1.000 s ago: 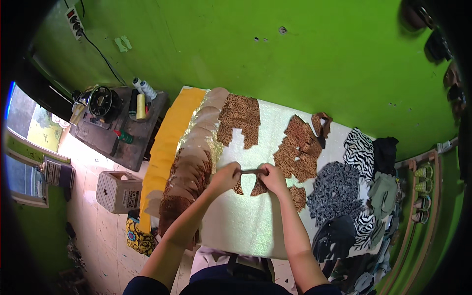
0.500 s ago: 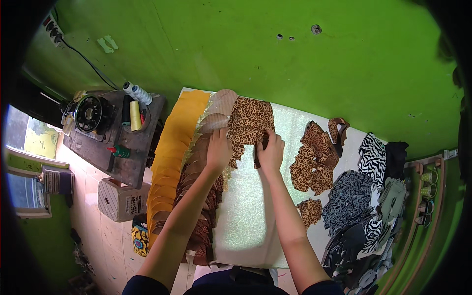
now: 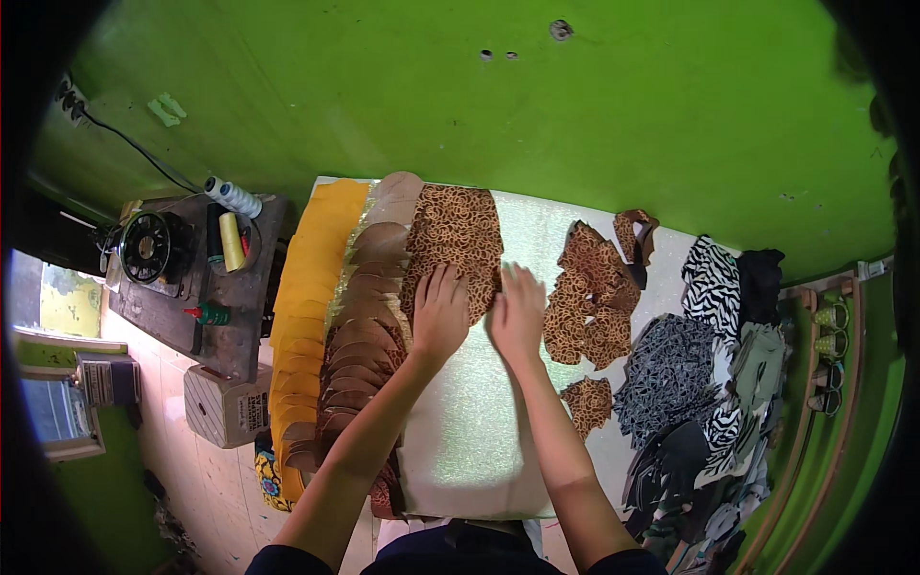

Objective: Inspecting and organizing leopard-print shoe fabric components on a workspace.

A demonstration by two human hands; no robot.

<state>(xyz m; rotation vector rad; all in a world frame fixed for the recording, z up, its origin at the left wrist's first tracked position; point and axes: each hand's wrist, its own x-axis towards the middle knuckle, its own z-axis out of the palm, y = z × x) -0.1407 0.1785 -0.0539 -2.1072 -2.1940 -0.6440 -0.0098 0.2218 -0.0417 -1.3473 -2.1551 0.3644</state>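
Note:
A brown-and-black patterned cloth piece [image 3: 455,225] lies fairly flat on the far middle of the pale, shiny-topped table [image 3: 470,422]. My left hand [image 3: 442,311] rests on the lower part of this cloth with its fingers spread, hiding some of its near edge. Beside the cloth's right edge, my right hand [image 3: 517,311] lies with fingers stretched out, fingertips close to or touching that edge. Neither hand grips anything that I can see. Overlapping brown rounded pieces [image 3: 376,278] run down the table just left of the cloth.
Yellow overlapping pieces [image 3: 316,259] line the table's left edge. To the right lie more patterned scraps [image 3: 591,307], a grey-black cut pile [image 3: 666,374] and zebra-print cloth [image 3: 711,287]. A dark side table [image 3: 182,316] bears thread cones [image 3: 233,196]. The green wall [image 3: 383,96] stands behind.
The notched near edge of the patterned cloth now appears filled out and flatter. My right hand has gone from curled fingers to stretched ones. The whole view has shifted slightly.

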